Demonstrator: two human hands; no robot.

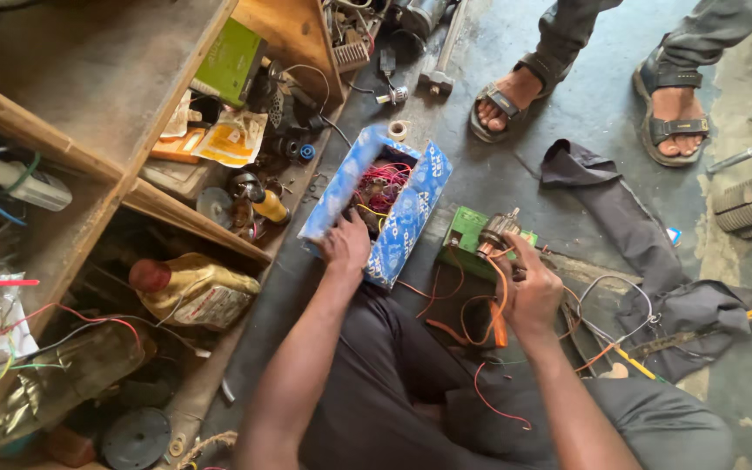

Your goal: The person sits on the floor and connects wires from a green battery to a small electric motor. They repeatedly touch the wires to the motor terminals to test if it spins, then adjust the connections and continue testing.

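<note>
My left hand reaches into an open blue and white cardboard box on the floor; its fingers are down among a tangle of red, pink and yellow wires. My right hand is closed around a small metal motor armature and a bundle of orange wires that loops down over my dark trousers. The armature is held just above a green box lying on the floor beside the blue box.
Wooden shelves at left hold bottles, wires, a green carton and small parts. Another person's sandalled feet stand at the top. A dark cloth and a screwdriver lie at right. A hammer lies at top.
</note>
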